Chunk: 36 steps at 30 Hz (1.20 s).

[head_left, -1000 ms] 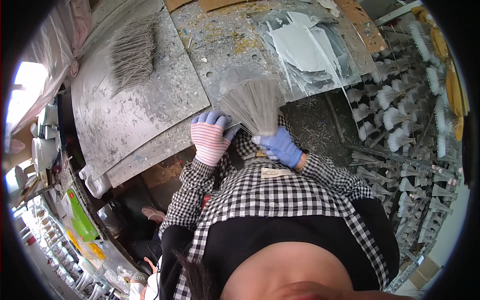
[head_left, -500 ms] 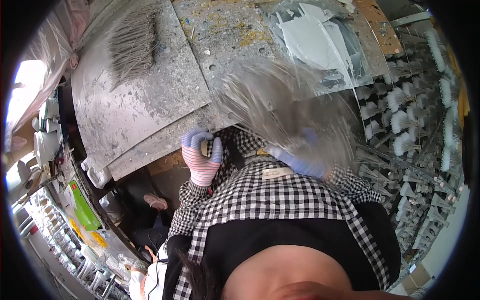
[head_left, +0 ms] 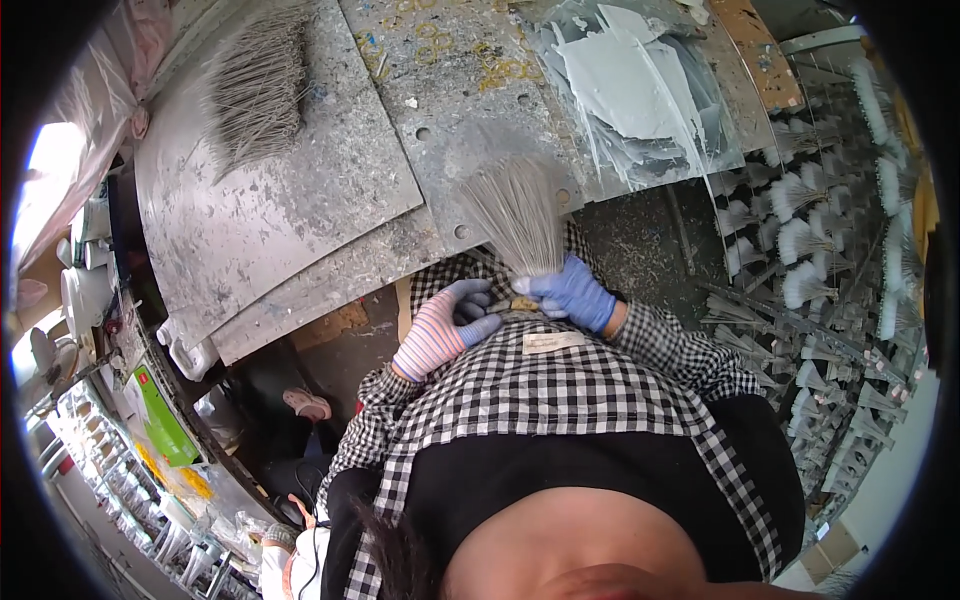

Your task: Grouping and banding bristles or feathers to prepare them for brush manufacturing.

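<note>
A bundle of thin grey strands point(head_left: 515, 215), fanned out at its far end, points up and slightly left over the table's near edge. My right hand point(head_left: 575, 293), in a blue-purple glove, is closed round its narrow lower end. To the left, my left hand point(head_left: 447, 325) wears a pale glove with coloured stripes. Its thumb and bent fingers stand apart with nothing visible between them, close in front of the checked apron point(head_left: 560, 385). Another pile of similar grey strands point(head_left: 258, 90) lies at the far left of the table.
The stained metal-topped table point(head_left: 290, 215) has a stepped near edge. A sheet smeared with white paste point(head_left: 630, 85) lies at the far right, yellow rings point(head_left: 435, 40) at the back. Racks of white fan-shaped tufts point(head_left: 805, 235) stand on the right. Another person's sleeve point(head_left: 280, 538) shows lower left.
The bundle, blurred and spread wide earlier, is now gathered, narrower and more upright. My right hand has moved left and up; my left hand has come down and right, closer to it.
</note>
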### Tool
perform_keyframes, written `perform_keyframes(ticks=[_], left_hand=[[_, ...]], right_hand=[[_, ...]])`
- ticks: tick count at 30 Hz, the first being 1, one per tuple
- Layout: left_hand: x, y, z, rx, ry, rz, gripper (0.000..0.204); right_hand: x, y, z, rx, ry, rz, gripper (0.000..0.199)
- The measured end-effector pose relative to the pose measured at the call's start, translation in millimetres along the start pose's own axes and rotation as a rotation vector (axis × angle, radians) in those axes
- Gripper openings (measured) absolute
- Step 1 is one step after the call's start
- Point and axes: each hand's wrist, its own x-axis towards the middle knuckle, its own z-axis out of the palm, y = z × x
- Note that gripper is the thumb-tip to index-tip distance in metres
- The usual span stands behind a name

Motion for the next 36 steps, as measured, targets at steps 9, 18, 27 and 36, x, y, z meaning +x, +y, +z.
perform_keyframes(ticks=[9, 18, 27, 36], left_hand=[[60, 104, 0, -0.702, -0.351, 0.54, 0.092], [59, 163, 4, -0.348, -0.103, 0.703, 0.052], [120, 134, -8, 0.11, 0.283, 0.6, 0.036], [127, 90, -9, 0.366, 0.217, 0.713, 0.039]], right_hand=[[27, 0, -8, -0.267, -0.431, -0.199, 0.079], [56, -88, -58, -0.55, -0.208, -0.437, 0.082], [41, -216, -72, -0.811, 0.173, -1.168, 0.051], [76, -224, 29, -1.142, -0.142, -1.339, 0.066]])
